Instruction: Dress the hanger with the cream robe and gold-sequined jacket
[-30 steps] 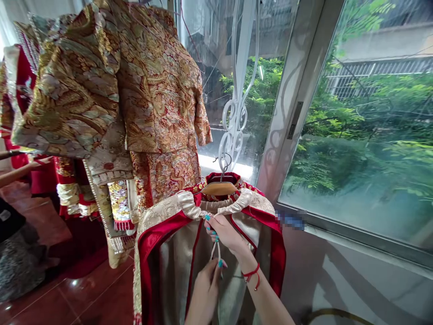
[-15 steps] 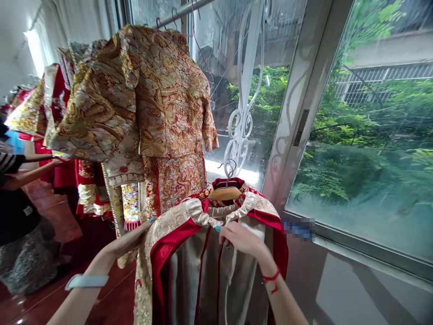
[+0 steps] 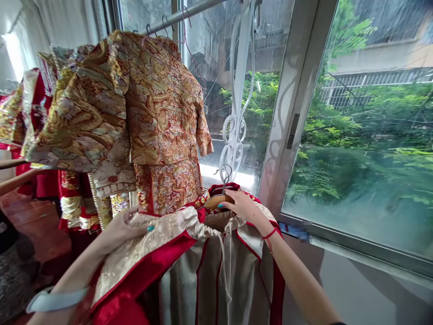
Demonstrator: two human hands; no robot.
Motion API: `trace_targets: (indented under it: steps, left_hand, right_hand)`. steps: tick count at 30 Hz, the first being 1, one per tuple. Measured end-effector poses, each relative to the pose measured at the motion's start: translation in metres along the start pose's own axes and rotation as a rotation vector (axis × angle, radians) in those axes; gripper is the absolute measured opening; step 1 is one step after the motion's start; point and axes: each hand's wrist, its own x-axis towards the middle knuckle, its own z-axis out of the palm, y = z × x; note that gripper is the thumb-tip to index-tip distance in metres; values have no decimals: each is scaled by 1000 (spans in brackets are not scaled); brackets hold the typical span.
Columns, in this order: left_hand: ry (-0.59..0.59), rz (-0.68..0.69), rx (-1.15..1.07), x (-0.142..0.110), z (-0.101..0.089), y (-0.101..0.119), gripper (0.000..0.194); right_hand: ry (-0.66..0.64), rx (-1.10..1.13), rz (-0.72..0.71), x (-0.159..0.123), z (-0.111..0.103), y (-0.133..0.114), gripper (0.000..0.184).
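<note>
In the head view, a cream embroidered jacket (image 3: 158,234) with red edging hangs low in front of me. Its shoulder is pinched by my left hand (image 3: 123,230), which pulls that side outward. Inside it hangs a cream skirt-like garment (image 3: 211,275) with red piping, a gathered top and white drawstrings (image 3: 227,266) dangling down its front. My right hand (image 3: 245,208) is closed over the right part of the wooden hanger (image 3: 216,201), near the metal hook (image 3: 226,177). The fingertips on its far side are hidden.
Gold brocade outfits (image 3: 165,108) hang close by at left from a metal rail (image 3: 192,14). A white scrolled metal stand (image 3: 237,108) rises before the window (image 3: 358,171). A phone (image 3: 291,229) lies on the sill. Another person's arms (image 3: 15,180) show at far left.
My right hand has gone from the gathered neckline up to the hanger. My left hand has taken hold of the jacket's shoulder and drawn it left. The drawstrings now hang loose.
</note>
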Motion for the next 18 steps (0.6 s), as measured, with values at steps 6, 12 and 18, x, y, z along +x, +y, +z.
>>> trace_targets:
  steps: [6,12,18]
  left_hand:
    - [118,-120,-68,-6,-22,59,53]
    - [290,-55,125,-38,-10,32,55]
    - [159,-63,182,-29,-9,21,76]
  right_hand:
    - [118,66,83,-8,5,-7,28]
    - [110,202,113,-7,12,-14,35]
    - [308,711,48,25,-15,-7,32]
